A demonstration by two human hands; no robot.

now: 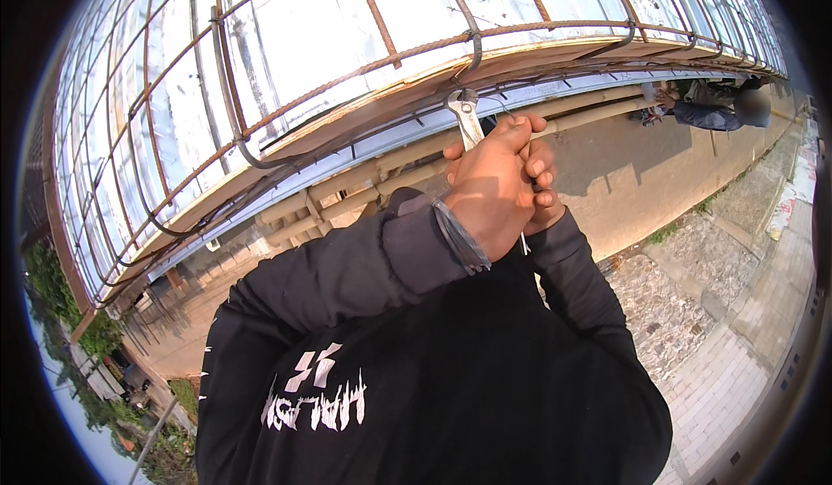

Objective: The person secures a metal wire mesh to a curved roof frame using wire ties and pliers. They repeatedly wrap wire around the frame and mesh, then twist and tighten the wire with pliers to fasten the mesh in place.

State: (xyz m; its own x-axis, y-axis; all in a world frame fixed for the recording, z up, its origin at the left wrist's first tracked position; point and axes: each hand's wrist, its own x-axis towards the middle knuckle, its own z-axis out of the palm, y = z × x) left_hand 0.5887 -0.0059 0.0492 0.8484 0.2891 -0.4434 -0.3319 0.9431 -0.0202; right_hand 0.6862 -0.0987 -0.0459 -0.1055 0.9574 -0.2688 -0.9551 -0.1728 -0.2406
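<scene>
My left hand (492, 186) is closed around a silver wrench-like hand tool (466, 121). The tool's jawed head points up, toward the edge of the rebar grid (472, 34), and my fist hides most of its handle. Several dark strands, like a loop of wire (461, 238), circle my left wrist. Close against the left hand, my right hand (544, 195) is partly covered by it. Its fingers are curled, and whatever they hold is hidden. A thin pale end (524, 244) pokes out below the two hands.
Rusty bars cross over shiny metal decking (303, 34) with a wooden edge board (373, 95). Bamboo poles (598, 112) run beneath that edge. Far below, at right, another person (715, 117) is beside the wall, above paved ground (715, 398).
</scene>
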